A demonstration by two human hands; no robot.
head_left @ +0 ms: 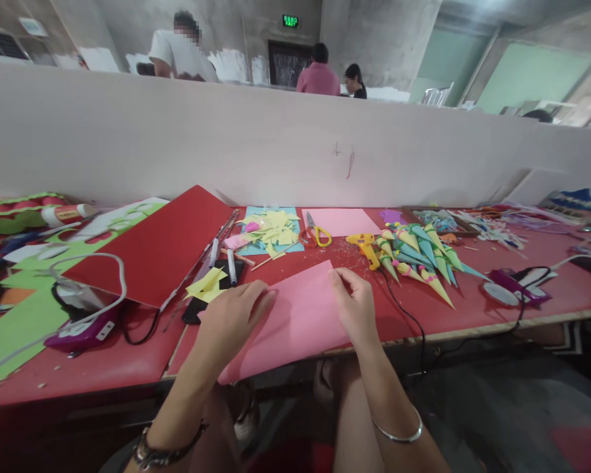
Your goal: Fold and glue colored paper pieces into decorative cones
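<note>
A sheet of pink paper [300,322] lies at a slant over the red table's front edge, between my two hands. With thumb and fingers closed, my right hand [353,303] pinches its upper right corner. My left hand [239,322] is closed at the sheet's left side, its fingertips partly hidden. Beyond the paper are scissors [320,235] with a yellow handle, a yellow glue gun [365,249] and a pile of yellow paper pieces [273,231]. Yellow folded strips [207,286] lie near my left hand.
Several paper cones [423,253] lie to the right. Purple power strips [86,332] with cords sit on both sides. A large red board [157,246] leans at left. A white partition [276,144] stands behind the table; people are beyond it.
</note>
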